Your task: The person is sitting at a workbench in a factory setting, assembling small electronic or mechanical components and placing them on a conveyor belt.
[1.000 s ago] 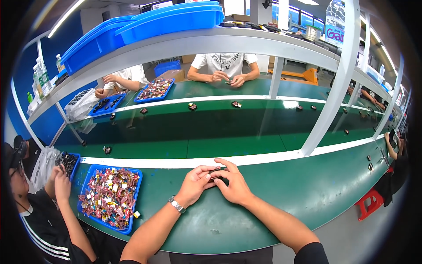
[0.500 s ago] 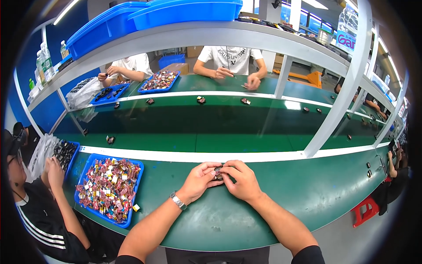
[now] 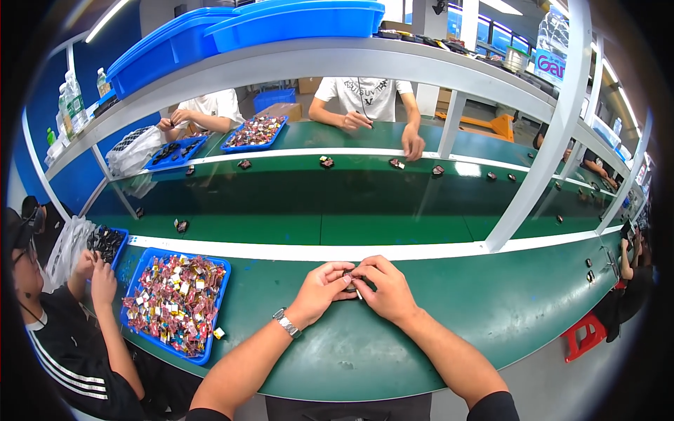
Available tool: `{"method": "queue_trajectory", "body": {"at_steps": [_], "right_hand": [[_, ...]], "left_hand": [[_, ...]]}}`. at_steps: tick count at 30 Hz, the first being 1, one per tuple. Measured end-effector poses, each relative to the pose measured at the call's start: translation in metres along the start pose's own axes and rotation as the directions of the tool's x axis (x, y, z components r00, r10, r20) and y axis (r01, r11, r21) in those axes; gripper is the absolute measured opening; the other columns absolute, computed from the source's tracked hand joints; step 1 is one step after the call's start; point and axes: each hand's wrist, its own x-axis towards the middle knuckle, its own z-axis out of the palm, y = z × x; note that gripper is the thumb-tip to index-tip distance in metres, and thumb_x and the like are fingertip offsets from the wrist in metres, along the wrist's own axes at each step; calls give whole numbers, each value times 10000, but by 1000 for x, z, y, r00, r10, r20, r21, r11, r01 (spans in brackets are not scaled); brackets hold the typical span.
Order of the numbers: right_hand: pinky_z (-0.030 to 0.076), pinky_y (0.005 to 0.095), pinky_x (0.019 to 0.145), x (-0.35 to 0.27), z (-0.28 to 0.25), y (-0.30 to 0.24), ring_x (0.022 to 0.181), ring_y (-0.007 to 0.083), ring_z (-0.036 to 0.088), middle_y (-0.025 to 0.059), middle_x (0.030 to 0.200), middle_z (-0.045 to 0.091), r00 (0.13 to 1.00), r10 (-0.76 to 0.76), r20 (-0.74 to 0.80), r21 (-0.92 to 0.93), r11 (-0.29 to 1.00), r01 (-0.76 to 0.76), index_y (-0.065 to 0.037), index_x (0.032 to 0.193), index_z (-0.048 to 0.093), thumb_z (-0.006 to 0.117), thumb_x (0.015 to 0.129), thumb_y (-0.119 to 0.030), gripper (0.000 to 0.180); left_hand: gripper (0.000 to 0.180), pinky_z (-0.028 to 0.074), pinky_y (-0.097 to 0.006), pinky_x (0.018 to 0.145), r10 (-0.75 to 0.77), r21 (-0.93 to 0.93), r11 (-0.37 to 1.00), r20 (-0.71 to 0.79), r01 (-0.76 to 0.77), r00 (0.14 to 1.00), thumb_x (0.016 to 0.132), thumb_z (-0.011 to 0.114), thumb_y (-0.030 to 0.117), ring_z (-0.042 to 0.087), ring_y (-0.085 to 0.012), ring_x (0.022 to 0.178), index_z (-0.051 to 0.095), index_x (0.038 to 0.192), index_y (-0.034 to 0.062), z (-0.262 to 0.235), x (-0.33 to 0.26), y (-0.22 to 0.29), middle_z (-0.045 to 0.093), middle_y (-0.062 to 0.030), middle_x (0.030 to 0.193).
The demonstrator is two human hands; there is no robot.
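Between both hands | small dark part (image 3: 349, 282) | left fingers (image 3: 335, 275), right fingers (image 3: 366, 270) clamped on it

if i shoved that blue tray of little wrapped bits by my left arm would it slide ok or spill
The blue tray looks like rigid plastic with a low rim, so it would probably slide flat on the smooth green table rather than tip. The small colourful pieces are heaped loose and look light, so a quick shove could well scatter some; one already lies outside the rim.
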Motion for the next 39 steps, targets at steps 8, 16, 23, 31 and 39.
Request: {"method": "queue_trajectory", "body": {"at_steps": [8,16,23,31,39], "right_hand": [[562,314,703,-4,3,2,865,233,678,80,988,647,998,60,-15,106,993,-58,-30,941,688,742,793,9,163],[555,334,692,-3,3,-8,806,229,652,76,927,646,996,-60,-71,-150,987,48,-49,941,717,753,772,-7,178],[552,343,657,-4,5,-13,807,230,646,63,909,645,998,-41,-56,-242,970,26,-72,946,725,770,773,-60,179],[551,339,646,-5,10,-8,803,229,644,50,900,646,989,-107,-103,-262,962,77,-74,934,718,772,773,-59,170],[533,333,638,-4,14,-4,800,214,605,36,897,614,967,-236,-97,-364,913,186,-52,883,687,721,764,-49,124]], "left_hand": [[246,588,-291,844,19,62,998,-76,-15,997,1006,540,64,661,-140,1004,549,1240,-14,3,0,-4,657,-92,1149],[271,575,-330,908,35,67,997,-67,-31,997,1007,508,39,644,-167,1062,531,1271,-16,4,-1,-4,636,-104,1192],[337,561,-342,965,16,-20,1000,-9,-16,1000,1006,439,-9,614,-188,1145,481,1339,-28,-2,0,-5,595,-119,1268],[325,558,-350,978,16,-30,999,8,-16,1000,1009,438,-7,611,-195,1153,487,1330,-27,-4,1,-4,597,-121,1263],[308,553,-380,961,8,-34,999,-1,-8,1000,992,469,-12,629,-205,1112,509,1297,-9,-3,1,-3,614,-116,1257]]}}
